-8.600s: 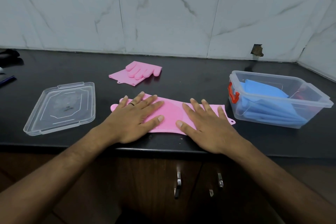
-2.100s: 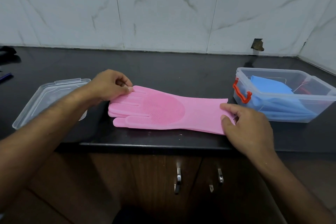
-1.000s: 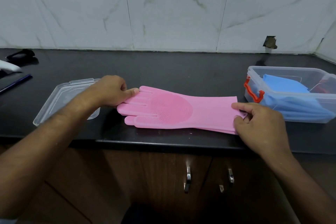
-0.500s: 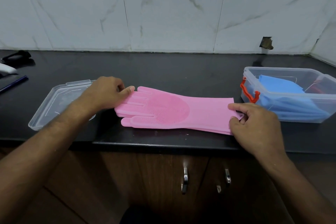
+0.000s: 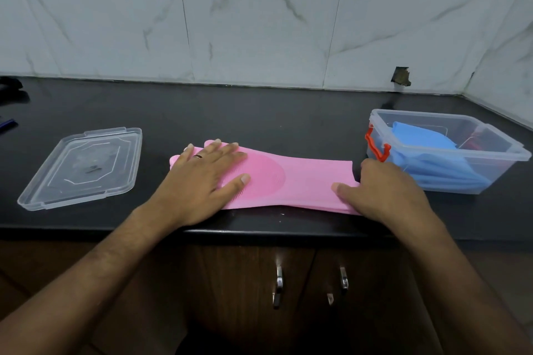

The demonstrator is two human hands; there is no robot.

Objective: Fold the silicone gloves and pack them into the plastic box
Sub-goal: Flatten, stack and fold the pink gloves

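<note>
Pink silicone gloves (image 5: 300, 181) are lying stretched out flat along the near edge of the black countertop (image 5: 259, 121), with the finger end pointing left and the cuff end pointing right. It looks as if one glove is lying on top of the other, since a second pink edge is showing along the near side, but how many layers there are is hard to tell. The left hand (image 5: 204, 179) is resting flat on the finger end with its fingers straight and spread, pressing the silicone down; a ring is sitting on one finger. The right hand (image 5: 383, 190) is lying over the cuff end with its thumb stretched along the pink surface; its other fingers are bending out of sight past the cuff, so whether they are gripping the edge cannot be told. Just right of the cuff, the clear plastic box (image 5: 501, 153) is standing open on the countertop, with a red latch on its left end and folded blue gloves (image 5: 429, 153) lying inside. Well to the left of the pink gloves, the clear lid (image 5: 83, 167) is lying flat on the counter. Behind everything, white marble tiles (image 5: 259, 32) are covering the far wall.
</note>
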